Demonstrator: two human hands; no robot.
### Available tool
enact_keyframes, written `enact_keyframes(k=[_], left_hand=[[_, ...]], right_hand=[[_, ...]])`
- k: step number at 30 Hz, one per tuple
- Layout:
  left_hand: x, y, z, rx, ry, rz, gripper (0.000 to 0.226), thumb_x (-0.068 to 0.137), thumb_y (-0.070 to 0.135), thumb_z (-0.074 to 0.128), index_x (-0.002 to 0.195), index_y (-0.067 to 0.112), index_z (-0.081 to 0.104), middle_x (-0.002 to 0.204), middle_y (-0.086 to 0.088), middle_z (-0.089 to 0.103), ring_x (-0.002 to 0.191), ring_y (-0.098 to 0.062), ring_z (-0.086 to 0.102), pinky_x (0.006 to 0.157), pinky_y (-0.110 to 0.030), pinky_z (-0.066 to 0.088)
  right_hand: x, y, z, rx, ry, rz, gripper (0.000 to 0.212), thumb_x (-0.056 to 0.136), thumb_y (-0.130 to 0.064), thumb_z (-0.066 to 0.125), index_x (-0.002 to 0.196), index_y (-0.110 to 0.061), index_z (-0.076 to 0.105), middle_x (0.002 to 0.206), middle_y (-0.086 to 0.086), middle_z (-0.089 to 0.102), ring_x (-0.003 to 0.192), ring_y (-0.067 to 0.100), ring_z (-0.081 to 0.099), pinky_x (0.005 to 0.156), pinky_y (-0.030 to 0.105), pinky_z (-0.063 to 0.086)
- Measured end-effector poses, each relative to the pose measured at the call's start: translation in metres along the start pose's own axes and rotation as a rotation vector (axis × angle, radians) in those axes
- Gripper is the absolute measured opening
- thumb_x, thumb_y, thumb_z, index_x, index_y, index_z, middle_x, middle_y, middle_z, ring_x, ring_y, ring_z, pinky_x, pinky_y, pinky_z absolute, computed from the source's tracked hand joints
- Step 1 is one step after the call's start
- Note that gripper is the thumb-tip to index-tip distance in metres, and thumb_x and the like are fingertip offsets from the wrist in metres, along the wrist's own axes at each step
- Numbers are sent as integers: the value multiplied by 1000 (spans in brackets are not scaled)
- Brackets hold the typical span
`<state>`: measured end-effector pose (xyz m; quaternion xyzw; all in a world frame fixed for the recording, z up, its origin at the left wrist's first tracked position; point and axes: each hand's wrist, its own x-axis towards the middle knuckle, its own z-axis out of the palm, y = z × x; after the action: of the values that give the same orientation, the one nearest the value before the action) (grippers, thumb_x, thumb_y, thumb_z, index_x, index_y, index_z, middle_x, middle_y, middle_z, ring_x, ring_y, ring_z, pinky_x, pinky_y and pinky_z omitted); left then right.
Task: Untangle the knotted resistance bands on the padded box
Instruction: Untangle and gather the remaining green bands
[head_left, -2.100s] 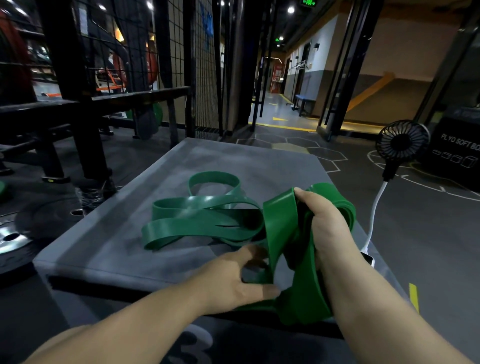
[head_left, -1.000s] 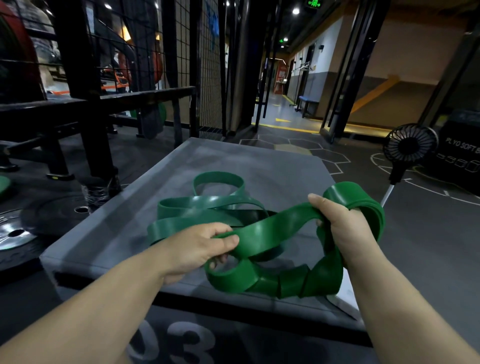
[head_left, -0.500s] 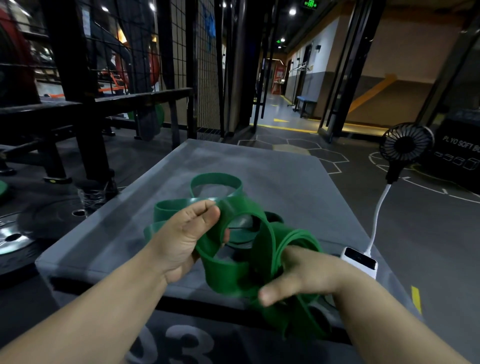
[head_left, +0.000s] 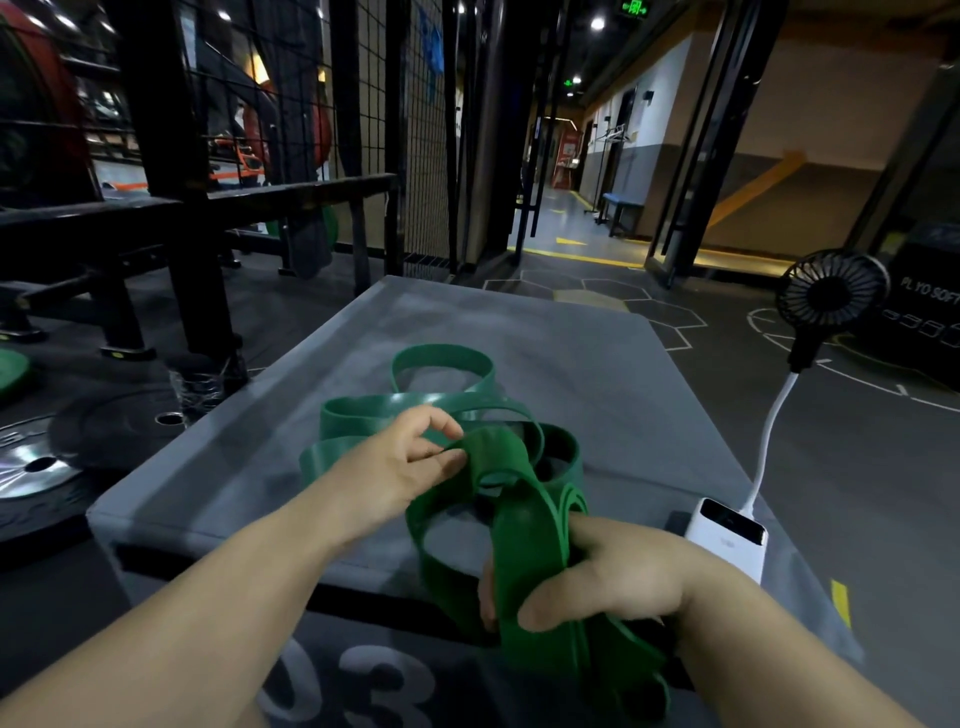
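Both grip the green resistance bands (head_left: 524, 535): left hand (head_left: 395, 467) pinches a loop, right hand (head_left: 618, 577) clutches strands; hard pulling could tighten the knot (head_left: 491, 457).

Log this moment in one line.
left hand: pinches bands | right hand: grips bands | bands: knotted, partly on box

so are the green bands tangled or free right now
Tangled. The bands twist through one another in a knot between the left hand, which pinches a loop, and the right hand, which grips a bundle.
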<state>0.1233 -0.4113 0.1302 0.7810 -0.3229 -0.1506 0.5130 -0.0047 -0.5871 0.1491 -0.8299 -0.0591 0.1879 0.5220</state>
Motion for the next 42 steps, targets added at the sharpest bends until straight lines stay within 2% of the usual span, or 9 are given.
enact_keyframes(k=[4,8,12,16,20,27,33,35,42], left_hand=[[-3,-6,16,168,194,386,32,88,36,56,120,38,55,120,25,54,112,3,51,102,-27,42],[-13,4,33,54,285,509,58,84,8,48,129,45,40,121,11,58,114,-1,54,97,-13,41],[-15,11,34,-252,175,443,51,80,3,41,118,37,45,95,15,61,92,-4,58,84,-16,45],[-18,13,30,-291,-77,457,43,80,20,51,121,30,39,107,9,56,103,-11,53,91,-21,43],[-16,7,29,-153,-19,438,45,79,43,55,115,36,29,119,-4,44,117,-15,46,101,-30,40],[-15,15,15,-35,56,413,36,82,49,41,97,19,52,81,1,52,77,-7,50,71,-14,40],[-5,8,-5,84,37,344,49,85,53,43,93,12,68,102,-1,63,97,-15,59,91,-27,44],[-5,9,-6,-20,-17,281,45,92,45,50,97,4,67,99,-15,67,95,-27,62,89,-38,49],[-6,17,-6,-700,-182,39,21,89,22,57,87,3,67,73,-9,64,62,-15,59,57,-22,50]], right_hand=[[0,-3,-1,162,-104,-30,29,75,-9,64,103,-10,68,103,12,66,96,23,62,86,33,47],[2,-2,-3,306,-185,-41,36,73,-4,62,109,-3,64,98,10,69,89,21,65,82,30,51],[3,4,-4,438,-159,-17,44,60,-10,67,103,1,67,95,17,69,84,28,67,80,35,52],[3,6,-4,583,-208,-63,54,52,-11,76,100,10,64,95,24,68,83,33,67,79,37,52],[4,8,-7,555,-252,-77,56,57,-15,79,102,12,62,98,26,67,87,35,66,86,43,48],[-1,12,-11,334,-173,-92,32,64,-2,70,96,-3,72,93,10,74,83,24,69,84,37,54],[-3,14,-17,393,-221,-118,35,66,2,64,100,0,70,95,12,74,85,23,71,82,36,56],[-3,14,-20,462,-240,-153,38,64,1,69,103,2,69,95,15,74,87,27,71,84,39,56],[2,5,-21,596,-405,-322,42,70,-11,69,107,6,60,92,15,72,81,27,70,78,35,53]])
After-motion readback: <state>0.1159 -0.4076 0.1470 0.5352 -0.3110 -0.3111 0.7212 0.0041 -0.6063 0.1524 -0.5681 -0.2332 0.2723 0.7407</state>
